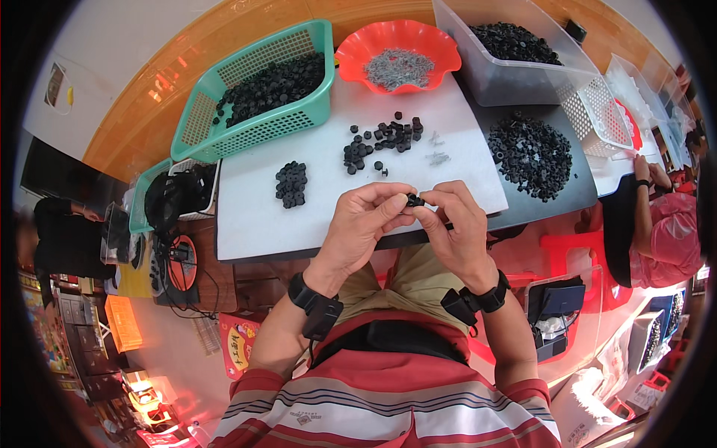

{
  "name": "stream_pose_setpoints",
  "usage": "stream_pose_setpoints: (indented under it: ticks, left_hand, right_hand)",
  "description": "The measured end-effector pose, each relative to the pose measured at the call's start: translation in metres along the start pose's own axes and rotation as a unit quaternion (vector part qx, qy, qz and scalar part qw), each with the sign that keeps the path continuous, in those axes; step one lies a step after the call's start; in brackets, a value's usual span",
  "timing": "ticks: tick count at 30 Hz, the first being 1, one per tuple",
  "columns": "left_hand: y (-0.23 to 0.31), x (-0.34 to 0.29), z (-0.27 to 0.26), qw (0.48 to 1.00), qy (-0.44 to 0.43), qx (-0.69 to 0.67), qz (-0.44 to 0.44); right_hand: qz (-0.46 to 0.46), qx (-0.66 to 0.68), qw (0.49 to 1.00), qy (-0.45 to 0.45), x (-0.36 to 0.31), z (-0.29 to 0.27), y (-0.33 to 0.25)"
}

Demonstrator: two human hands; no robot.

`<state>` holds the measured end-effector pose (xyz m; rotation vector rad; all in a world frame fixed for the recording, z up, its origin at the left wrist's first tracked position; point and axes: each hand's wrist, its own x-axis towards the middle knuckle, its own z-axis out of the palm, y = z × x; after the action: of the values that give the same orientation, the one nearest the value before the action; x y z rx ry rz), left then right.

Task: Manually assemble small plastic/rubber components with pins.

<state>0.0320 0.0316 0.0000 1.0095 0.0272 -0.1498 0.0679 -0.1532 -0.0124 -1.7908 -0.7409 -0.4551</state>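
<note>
My left hand (363,225) and my right hand (457,230) meet above the front edge of the white-covered table (254,228). Between their fingertips is a small black plastic part (414,200), pinched from both sides. Another dark bit shows at the right fingers, too small to make out. Just beyond the hands stands a loose black knob-like piece (379,165). Farther back lies a loose group of black plastic pieces (396,137), with a few small metal screws (438,158) to its right. A tight cluster of black pieces (290,184) sits at the left.
Along the back stand a green basket (326,104) of black parts, a red scalloped bowl (351,56) of screws and a clear bin (515,89) of black parts. At right, a black heap (532,157) covers a dark tabletop. Another person (668,231) sits far right.
</note>
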Motion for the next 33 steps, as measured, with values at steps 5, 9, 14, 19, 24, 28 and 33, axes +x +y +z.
stream_pose_setpoints:
  ticks: [5, 9, 14, 19, 24, 28, 33]
  left_hand:
    - [-0.001, -0.002, 0.001, 1.000, 0.002, 0.001, 0.002]
    - [-0.004, -0.002, 0.003, 1.000, 0.016, -0.005, 0.004]
    - [-0.008, -0.003, 0.004, 1.000, 0.017, -0.021, 0.007]
    - [-0.011, -0.004, 0.010, 0.997, 0.047, -0.057, 0.001]
    - [-0.013, -0.005, 0.012, 0.997, 0.047, -0.068, 0.006]
    - [-0.014, -0.005, 0.014, 0.996, 0.051, -0.066, 0.013]
    - [-0.018, -0.006, 0.014, 0.996, 0.052, -0.065, 0.015]
  right_hand:
    - [0.001, -0.019, 1.000, -0.010, 0.001, -0.001, -0.002]
    - [-0.011, -0.005, 1.000, 0.006, 0.000, 0.000, -0.001]
    - [-0.037, -0.014, 0.999, 0.024, -0.001, -0.001, 0.001]
    - [-0.046, -0.022, 0.998, 0.032, -0.003, -0.001, 0.000]
    - [-0.064, -0.037, 0.997, 0.037, -0.004, -0.001, 0.002]
    - [-0.093, -0.054, 0.993, 0.040, -0.007, 0.000, 0.006]
    - [-0.109, -0.065, 0.991, 0.040, -0.010, 0.002, 0.009]
